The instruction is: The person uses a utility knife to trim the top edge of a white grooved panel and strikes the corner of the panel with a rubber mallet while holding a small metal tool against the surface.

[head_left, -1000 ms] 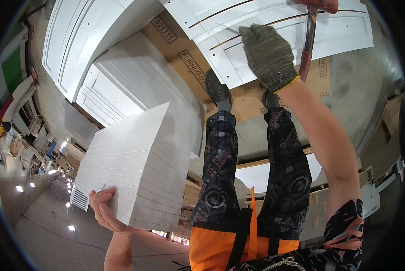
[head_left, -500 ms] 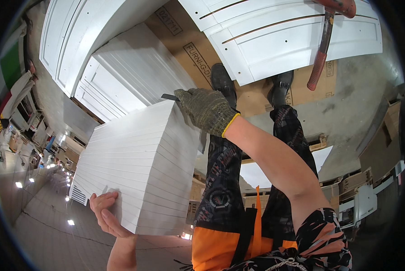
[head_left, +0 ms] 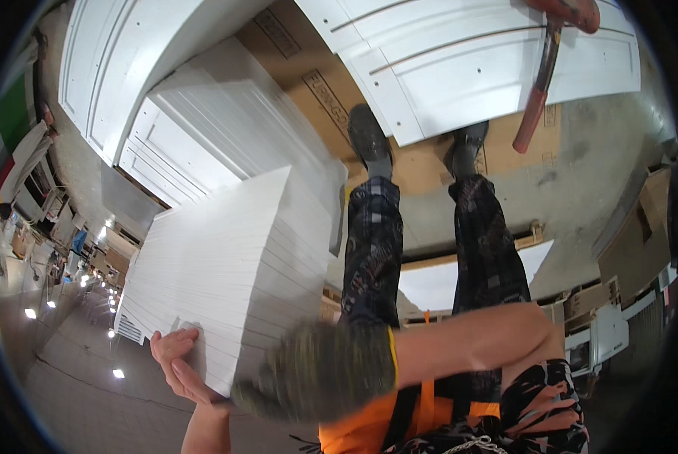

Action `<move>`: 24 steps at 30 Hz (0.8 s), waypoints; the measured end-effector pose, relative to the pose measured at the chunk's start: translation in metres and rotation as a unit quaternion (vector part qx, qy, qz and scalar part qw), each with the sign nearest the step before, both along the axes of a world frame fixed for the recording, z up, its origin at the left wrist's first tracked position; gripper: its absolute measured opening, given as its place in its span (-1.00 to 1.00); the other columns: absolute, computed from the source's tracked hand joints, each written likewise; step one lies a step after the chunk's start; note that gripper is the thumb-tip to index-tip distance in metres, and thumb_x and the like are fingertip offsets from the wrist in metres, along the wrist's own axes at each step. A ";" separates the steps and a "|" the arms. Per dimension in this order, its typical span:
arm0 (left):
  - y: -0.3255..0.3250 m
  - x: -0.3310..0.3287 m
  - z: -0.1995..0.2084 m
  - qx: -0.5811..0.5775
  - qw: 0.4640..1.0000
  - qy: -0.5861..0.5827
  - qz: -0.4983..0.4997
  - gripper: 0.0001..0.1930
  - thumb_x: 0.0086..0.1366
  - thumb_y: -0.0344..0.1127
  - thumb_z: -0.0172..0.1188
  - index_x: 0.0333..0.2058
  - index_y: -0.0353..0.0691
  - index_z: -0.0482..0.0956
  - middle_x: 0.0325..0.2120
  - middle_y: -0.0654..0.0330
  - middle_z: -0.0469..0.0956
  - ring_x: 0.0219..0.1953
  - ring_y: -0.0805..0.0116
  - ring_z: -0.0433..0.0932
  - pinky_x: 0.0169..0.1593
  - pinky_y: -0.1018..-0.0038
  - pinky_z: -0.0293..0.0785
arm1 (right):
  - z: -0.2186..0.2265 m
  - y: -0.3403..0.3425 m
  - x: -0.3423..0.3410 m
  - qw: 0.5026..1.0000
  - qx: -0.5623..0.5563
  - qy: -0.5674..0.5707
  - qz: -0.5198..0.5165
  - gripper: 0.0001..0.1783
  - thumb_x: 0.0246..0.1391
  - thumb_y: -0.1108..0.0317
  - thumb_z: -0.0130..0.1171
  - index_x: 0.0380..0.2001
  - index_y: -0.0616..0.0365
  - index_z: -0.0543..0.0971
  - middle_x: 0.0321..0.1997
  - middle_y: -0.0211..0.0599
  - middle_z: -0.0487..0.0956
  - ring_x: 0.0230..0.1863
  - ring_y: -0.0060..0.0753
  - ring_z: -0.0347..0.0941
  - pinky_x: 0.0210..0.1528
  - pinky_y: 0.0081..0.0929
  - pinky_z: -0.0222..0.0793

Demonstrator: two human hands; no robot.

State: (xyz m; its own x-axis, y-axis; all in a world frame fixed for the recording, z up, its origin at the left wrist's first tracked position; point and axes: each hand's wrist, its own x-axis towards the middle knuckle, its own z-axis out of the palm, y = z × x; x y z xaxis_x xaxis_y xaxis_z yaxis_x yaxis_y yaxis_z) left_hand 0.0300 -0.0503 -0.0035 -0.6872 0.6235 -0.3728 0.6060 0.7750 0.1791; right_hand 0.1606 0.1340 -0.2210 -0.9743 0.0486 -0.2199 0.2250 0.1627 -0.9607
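1. We are observing the left hand (head_left: 176, 363), bare, lying flat against the near lower corner of a stack of white panels (head_left: 225, 280); its grip is spread, fingers extended along the panel face and thumb at the corner, pinching nothing.
2. We are observing the right hand (head_left: 320, 371) in a knitted grey-green glove with a yellow cuff, blurred, sitting just right of the left hand, against or just in front of the lower edge of the same stack. We cannot tell whether its grip is spread or pressed together, nor whether it is touching the stack.
3. The stack of white panels is standing directly above both hands, its layered edges facing the right hand and its broad face running up and away from the left hand.
4. Beyond the stack, further from both hands, we are seeing white panelled doors (head_left: 460, 60) lying on flattened brown cardboard (head_left: 308, 68) on the floor.
5. A red-handled tool (head_left: 539, 83) is lying across the far doors, well apart from either grip.
6. The person's legs in dark patterned trousers (head_left: 373, 250) are extending above the right hand, with dark shoes (head_left: 365, 136) resting on the cardboard.
7. An orange garment (head_left: 369, 416) is showing immediately below the right forearm.
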 end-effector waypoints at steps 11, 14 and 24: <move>0.009 -0.001 -0.003 -0.008 1.000 0.021 -0.010 -0.63 0.44 -0.21 -0.33 -0.35 -0.27 0.44 -0.39 0.07 0.58 -0.21 0.20 0.45 0.30 0.02 0.07 | 0.051 -0.056 0.025 0.971 -0.175 0.064 0.150 -0.52 0.15 0.25 0.12 0.07 0.32 0.44 -0.15 -0.05 0.61 -0.23 -0.18 0.62 -0.44 -0.23 0.53; 0.014 -0.001 -0.003 -0.011 1.000 0.027 -0.009 -0.62 0.44 -0.22 -0.34 -0.35 -0.28 0.45 -0.38 0.06 0.59 -0.22 0.19 0.47 0.30 0.01 0.08 | 0.059 -0.052 0.031 0.968 -0.217 0.091 0.089 -0.50 0.19 0.23 0.09 0.12 0.31 0.43 -0.07 -0.07 0.60 -0.15 -0.19 0.61 -0.34 -0.27 0.56; 0.010 -0.001 -0.006 0.011 1.000 0.014 0.007 -0.63 0.42 -0.20 -0.28 -0.37 -0.27 0.47 -0.38 0.07 0.61 -0.25 0.22 0.50 0.29 0.08 0.08 | 0.113 -0.074 0.054 0.957 -0.221 0.122 0.142 -0.52 0.26 0.19 0.02 0.13 0.29 0.42 -0.02 -0.13 0.56 -0.11 -0.32 0.57 -0.22 -0.30 0.57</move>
State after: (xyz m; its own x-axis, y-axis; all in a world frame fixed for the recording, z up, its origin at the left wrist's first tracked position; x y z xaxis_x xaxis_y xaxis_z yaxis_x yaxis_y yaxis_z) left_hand 0.0293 -0.0406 -0.0096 -0.7058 0.6221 -0.3388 0.6008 0.7791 0.1790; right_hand 0.2146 0.0598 -0.1076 -0.9593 -0.2711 0.0784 -0.0083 -0.2506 -0.9681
